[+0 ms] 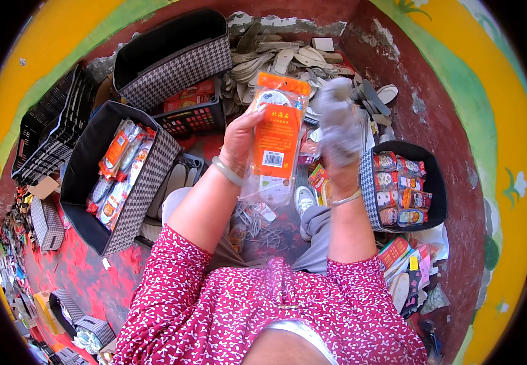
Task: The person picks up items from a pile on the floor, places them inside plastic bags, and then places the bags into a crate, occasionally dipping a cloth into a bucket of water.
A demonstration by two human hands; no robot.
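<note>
My left hand [240, 137] is closed on the side of a flat plastic pouch [278, 131], its thumb lying on the front. The pouch is orange with clear parts, and a pale insole-like shape shows inside. To its right, my raised right hand [340, 131] is smeared by motion and seems covered by a grey-white glove. Its fingers cannot be made out. Behind both hands lies a heap of pale insoles [284, 61]. A houndstooth fabric bin [370, 188] filled with small packets [400, 182] stands by my right forearm.
At left, a houndstooth bin [157, 176] holds similar orange pouches [123, 170]. Behind it stand a larger bin [175, 70] and black plastic crates [50, 131]. White scraps [260, 225] lie between my legs. Packages and loose insoles [403, 286] are piled at right against the painted wall [458, 121].
</note>
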